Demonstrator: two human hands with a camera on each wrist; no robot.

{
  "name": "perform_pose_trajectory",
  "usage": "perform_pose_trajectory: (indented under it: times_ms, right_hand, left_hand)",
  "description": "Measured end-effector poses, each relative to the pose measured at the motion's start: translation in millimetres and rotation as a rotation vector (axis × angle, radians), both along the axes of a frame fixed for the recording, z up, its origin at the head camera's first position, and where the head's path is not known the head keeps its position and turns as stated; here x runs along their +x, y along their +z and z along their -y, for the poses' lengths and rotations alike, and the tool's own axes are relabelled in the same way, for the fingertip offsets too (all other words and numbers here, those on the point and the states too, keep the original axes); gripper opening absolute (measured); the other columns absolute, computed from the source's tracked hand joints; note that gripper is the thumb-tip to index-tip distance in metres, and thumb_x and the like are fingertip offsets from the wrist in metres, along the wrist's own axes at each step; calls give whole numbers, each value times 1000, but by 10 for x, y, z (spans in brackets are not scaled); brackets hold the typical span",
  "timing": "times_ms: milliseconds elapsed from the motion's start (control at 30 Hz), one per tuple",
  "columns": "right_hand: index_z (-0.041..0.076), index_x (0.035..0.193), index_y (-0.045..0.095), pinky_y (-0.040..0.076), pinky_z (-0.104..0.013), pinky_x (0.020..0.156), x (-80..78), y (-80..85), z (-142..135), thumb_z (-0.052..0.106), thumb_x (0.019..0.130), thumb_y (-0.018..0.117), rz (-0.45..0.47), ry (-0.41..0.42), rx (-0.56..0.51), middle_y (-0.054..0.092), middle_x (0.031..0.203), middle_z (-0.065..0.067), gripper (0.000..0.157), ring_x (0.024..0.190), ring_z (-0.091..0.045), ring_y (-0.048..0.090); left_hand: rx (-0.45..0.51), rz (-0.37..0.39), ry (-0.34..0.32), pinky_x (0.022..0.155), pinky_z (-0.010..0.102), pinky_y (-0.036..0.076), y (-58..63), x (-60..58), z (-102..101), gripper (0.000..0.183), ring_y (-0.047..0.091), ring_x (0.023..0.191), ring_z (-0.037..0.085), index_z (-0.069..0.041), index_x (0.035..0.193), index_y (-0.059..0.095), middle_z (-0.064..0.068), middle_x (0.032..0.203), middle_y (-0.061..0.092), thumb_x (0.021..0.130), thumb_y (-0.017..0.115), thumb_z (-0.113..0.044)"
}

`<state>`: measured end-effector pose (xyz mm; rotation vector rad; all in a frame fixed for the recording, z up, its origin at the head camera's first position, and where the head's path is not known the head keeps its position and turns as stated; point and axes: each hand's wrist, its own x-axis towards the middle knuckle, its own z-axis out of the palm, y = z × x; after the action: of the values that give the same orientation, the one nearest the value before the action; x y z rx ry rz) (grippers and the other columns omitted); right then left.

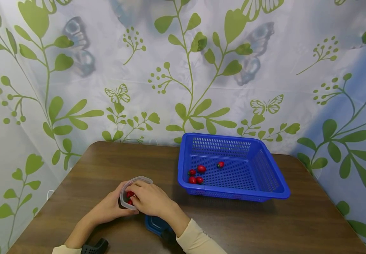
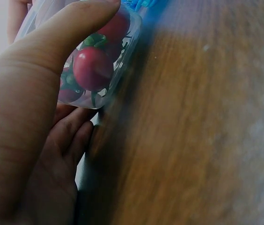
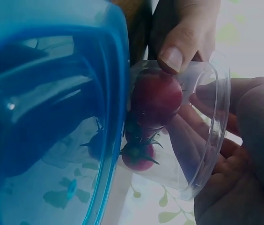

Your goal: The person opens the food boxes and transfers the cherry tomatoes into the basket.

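A clear plastic container [image 1: 143, 179] stands tilted over the table's near left, several red cherry tomatoes [image 2: 93, 68] with green stems inside it. My left hand [image 1: 114, 206] holds it from the left side, the thumb along its wall and the fingers beneath and behind. My right hand [image 1: 151, 199] reaches in through its mouth. In the right wrist view the right thumb and fingers are apart inside the rim, close to a large red tomato [image 3: 156, 101]. Beneath the right wrist lies a blue lid [image 1: 157, 224], large at the left of the right wrist view.
A blue perforated basket [image 1: 233, 192] stands at the table's back right, several red cherry tomatoes [image 1: 201, 169] in its left half. The brown wooden table [image 1: 265, 225] reaches back to a leaf-patterned curtain [image 1: 170, 106]. A black strap [image 1: 95, 247] shows by the left wrist.
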<state>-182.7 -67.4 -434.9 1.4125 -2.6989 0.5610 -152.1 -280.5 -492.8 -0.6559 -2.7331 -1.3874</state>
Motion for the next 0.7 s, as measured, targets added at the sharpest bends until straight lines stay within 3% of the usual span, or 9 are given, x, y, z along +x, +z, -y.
perform_pose_trajectory:
  times_ms: [267, 400, 533, 700]
  right_hand:
    - [23, 136, 66, 54, -18, 84, 27, 21, 32, 24, 105, 58, 10, -35, 75, 65, 135, 8, 32, 112, -5, 65]
    - [25, 136, 65, 54, -19, 79, 39, 30, 59, 26, 106, 56, 39, -53, 118, 67, 129, 12, 32, 103, -1, 65]
    - [25, 131, 69, 49, -14, 73, 28, 33, 64, 24, 105, 59, 87, -21, 75, 70, 117, 14, 27, 88, 3, 59]
    - [22, 128, 70, 50, -13, 82, -7, 32, 44, 24, 104, 63, 115, 35, 13, 71, 117, 12, 25, 93, 4, 61]
  left_hand:
    - [-10, -21, 12, 98, 23, 51, 1, 1, -3, 91, 62, 115, 7, -15, 153, 36, 3, 140, 60, 82, 89, -36]
    - [0, -20, 9, 99, 23, 50, -1, -1, -2, 91, 61, 117, 7, -13, 153, 36, 3, 140, 60, 82, 89, -35]
    - [4, -3, 6, 99, 22, 50, -5, 6, 6, 92, 62, 116, 6, -13, 153, 35, 2, 138, 61, 83, 88, -35]
    - [13, 20, -1, 98, 22, 50, -9, 13, 13, 90, 62, 115, 7, -17, 154, 34, 0, 137, 61, 84, 87, -36]
